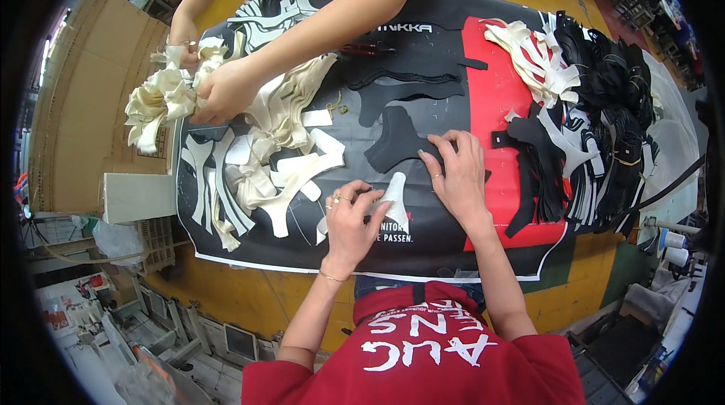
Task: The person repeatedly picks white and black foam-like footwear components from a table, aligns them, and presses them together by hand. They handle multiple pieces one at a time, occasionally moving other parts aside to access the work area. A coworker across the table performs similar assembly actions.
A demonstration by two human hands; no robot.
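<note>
My left hand (351,218) is low over the middle of the table. Its fingers are curled, with thumb and forefinger closed at the edge of a small white cut fabric piece (395,195); part of that piece is hidden under the hand. Further right, my right hand (458,178) lies with bent, spread fingers. Its fingertips touch the right end of a black cut fabric piece (396,138), which lies flat with a curved outline. Just beyond it is a stack of dark strips (408,88).
Across the table a person's hands (223,92) hold a cream fabric bundle (160,99). Cream and white pieces (291,103) pile up at left, beside a cardboard box (98,95). At right, black bundles (627,118) and white strips (532,58) border a red panel (495,103).
</note>
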